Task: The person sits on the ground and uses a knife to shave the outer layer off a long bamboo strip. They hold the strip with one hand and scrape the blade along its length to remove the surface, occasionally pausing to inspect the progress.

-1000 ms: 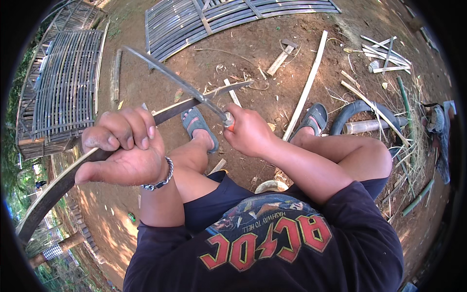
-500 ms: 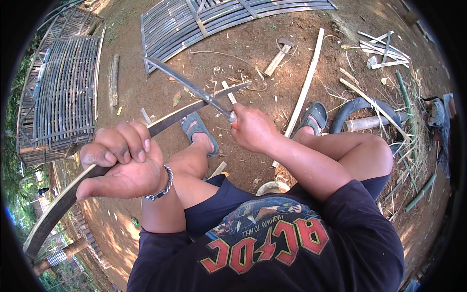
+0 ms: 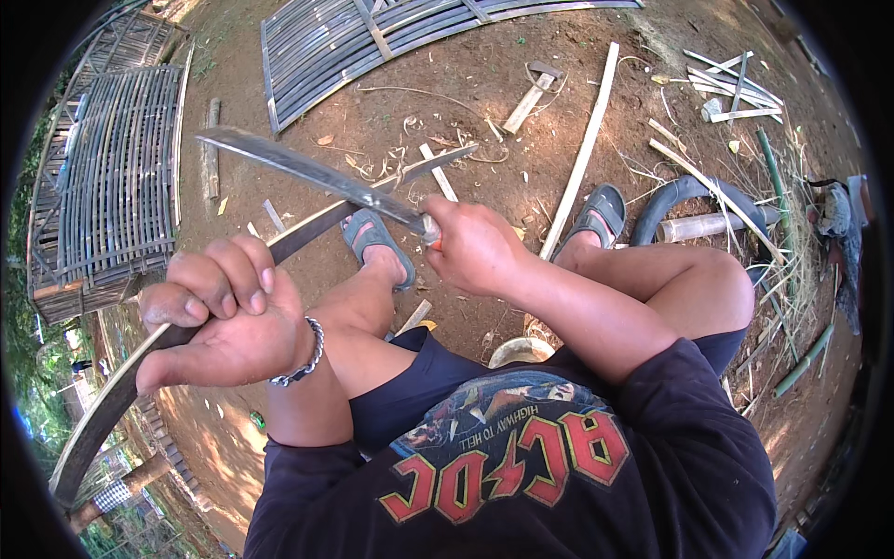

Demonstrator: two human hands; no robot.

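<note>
My left hand (image 3: 233,321), with a braided bracelet at its wrist, is wrapped round a long bamboo strip (image 3: 312,228). The strip is dark on one face with a pale edge; it runs from the lower left up past my left foot. My right hand (image 3: 477,250) grips a machete, its handle mostly hidden by the fingers, with a bit of orange showing. The long grey machete blade (image 3: 298,172) points to the upper left and crosses over the strip beyond my left hand. Whether blade and strip touch, I cannot tell.
Slatted bamboo panels (image 3: 121,168) stand at the left and far side. On the dirt lie a wooden-handled axe or hammer (image 3: 529,102), a long pale strip (image 3: 585,149), a black rubber tube (image 3: 655,212) and scattered bamboo pieces (image 3: 736,88). My sandalled feet are beyond the strip.
The machete blade has swung leftward and lies flatter, its tip now further left and lower. My right hand has shifted slightly left; my left hand still holds the strip.
</note>
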